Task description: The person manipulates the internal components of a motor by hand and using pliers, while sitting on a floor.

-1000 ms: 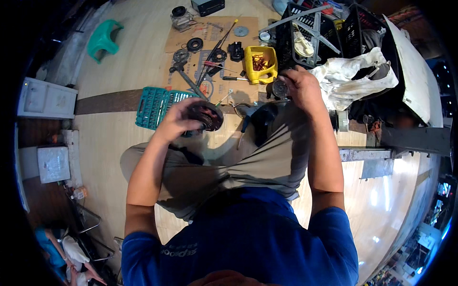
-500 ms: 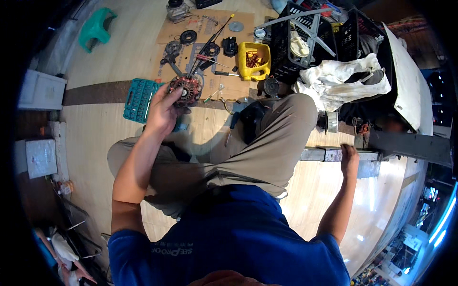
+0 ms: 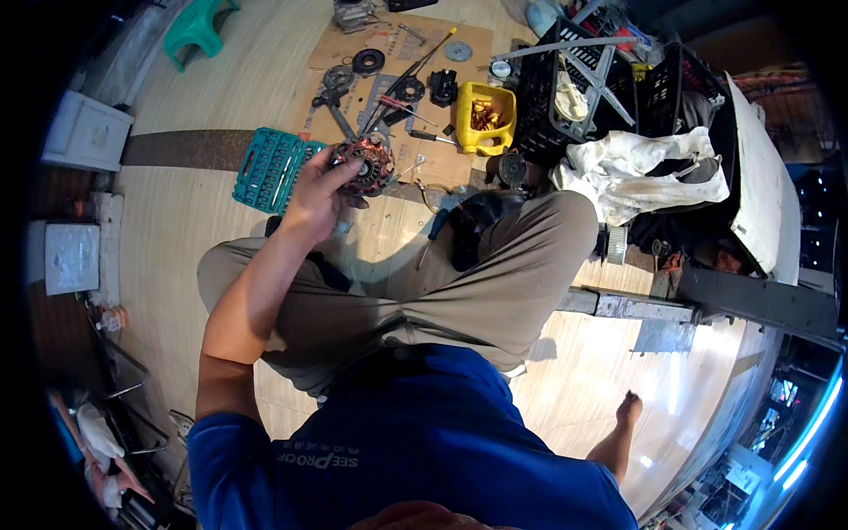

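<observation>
At the front left, my left hand (image 3: 320,196) is closed around a round alternator part (image 3: 366,168) with copper windings and a dark hub in its middle. The thumb lies across its face, and the part is over the edge of the cardboard (image 3: 435,165). Just left of that hand, an open teal socket set case (image 3: 262,172) lies on the floor. My right hand (image 3: 629,409) is low at the right over the pale floor, apart from any object I can see. Its fingers are foreshortened and mostly hidden.
Screwdrivers (image 3: 433,137), dark round parts (image 3: 368,61) and a cut yellow jug (image 3: 486,146) of copper-coloured pieces lie on the cardboard. Black crates (image 3: 536,110) and a white cloth (image 3: 618,190) stand right. A metal beam (image 3: 645,307) crosses beyond my right hand. A green stool (image 3: 196,35) is far left.
My right hand has drawn back toward me from the metal beam. My left hand still holds the alternator part, slightly shifted right in view. The whole view has shifted a little.
</observation>
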A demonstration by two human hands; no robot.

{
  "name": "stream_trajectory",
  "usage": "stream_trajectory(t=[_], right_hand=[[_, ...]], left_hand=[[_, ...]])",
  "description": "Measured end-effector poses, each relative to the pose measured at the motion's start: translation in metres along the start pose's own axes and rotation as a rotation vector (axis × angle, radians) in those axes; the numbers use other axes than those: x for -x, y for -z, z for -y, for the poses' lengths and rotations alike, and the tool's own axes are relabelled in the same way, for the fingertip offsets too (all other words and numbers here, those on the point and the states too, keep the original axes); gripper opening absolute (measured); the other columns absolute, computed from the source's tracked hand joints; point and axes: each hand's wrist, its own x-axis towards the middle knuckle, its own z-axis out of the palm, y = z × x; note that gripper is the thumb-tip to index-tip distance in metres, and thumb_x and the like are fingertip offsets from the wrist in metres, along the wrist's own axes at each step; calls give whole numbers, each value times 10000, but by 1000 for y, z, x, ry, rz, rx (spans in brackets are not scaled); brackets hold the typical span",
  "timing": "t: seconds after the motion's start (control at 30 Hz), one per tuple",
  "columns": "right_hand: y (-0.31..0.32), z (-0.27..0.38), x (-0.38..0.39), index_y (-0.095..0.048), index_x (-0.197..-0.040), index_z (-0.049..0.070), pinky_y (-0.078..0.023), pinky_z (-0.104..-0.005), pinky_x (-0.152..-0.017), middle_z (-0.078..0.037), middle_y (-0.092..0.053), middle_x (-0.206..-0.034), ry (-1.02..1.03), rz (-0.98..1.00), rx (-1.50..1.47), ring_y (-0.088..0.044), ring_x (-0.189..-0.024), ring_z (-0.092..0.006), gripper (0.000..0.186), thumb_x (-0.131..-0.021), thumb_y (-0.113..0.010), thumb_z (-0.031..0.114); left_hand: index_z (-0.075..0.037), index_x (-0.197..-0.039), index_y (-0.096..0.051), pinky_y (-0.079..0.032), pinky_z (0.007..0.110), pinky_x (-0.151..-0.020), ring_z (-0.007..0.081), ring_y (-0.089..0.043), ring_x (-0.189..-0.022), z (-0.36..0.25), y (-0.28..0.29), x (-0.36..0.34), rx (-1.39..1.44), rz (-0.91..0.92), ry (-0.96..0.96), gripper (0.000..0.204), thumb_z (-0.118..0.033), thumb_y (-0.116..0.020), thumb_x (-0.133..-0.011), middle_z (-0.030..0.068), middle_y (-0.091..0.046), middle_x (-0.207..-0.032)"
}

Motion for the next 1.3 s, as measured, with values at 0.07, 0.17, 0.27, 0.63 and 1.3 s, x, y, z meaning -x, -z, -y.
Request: stream_trajectory(t=[0.07, 0.17, 0.27, 0.63, 1.3], right_hand=[[6, -14, 17, -636, -757, -37, -435, -493, -681, -293, -630, -831, -78, 30, 22, -588, -755, -410, 404, -939, -528, 307], [8, -48, 46, -657, -932, -5, -511, -436, -757, -246, -656, -1063, -351, -44, 255, -633, -901, -392, 262, -913, -480, 187], [23, -20, 67, -664, -946, -14, -530, -418, -798, -248, -656, -1076, -613, -18, 289, -647, -989, -378, 252, -869, -507, 168], [86, 264, -17, -616, -1155, -44, -495, -371, -898, -226, -662, -1108, 250, -321, -125, -645, -1012, -339, 313, -865, -549, 53], [92, 670, 127, -664, -919, -2, -487, -382, -682, -180, -631, -832, 1175, 357, -872, -617, -756, -355, 159, -841, -700, 131]], left_hand=[[-1, -1200, -523, -566, 327, -770, 235, -687, -913, -6, -1, 5, 2, -31, 3, 313, -125, -581, -918, 151, -673, -1050], [-9, -1193, -529, -574, 316, -711, 226, -692, -866, 0, -3, 2, -45, 27, 19, 301, -108, -584, -914, 135, -674, -1031], [-11, -1195, -528, -572, 303, -681, 205, -686, -843, 5, -8, 8, -81, -13, -12, 308, -87, -594, -904, 116, -670, -1019], [16, -1220, -536, -545, 244, -614, 129, -662, -816, 8, -22, 9, -308, -12, -48, 450, -119, -718, -831, 80, -671, -1025], [8, -1240, -537, -509, 289, -832, 128, -618, -962, -5, -19, 10, -578, 289, 96, 524, -158, -756, -793, 68, -662, -1035]])
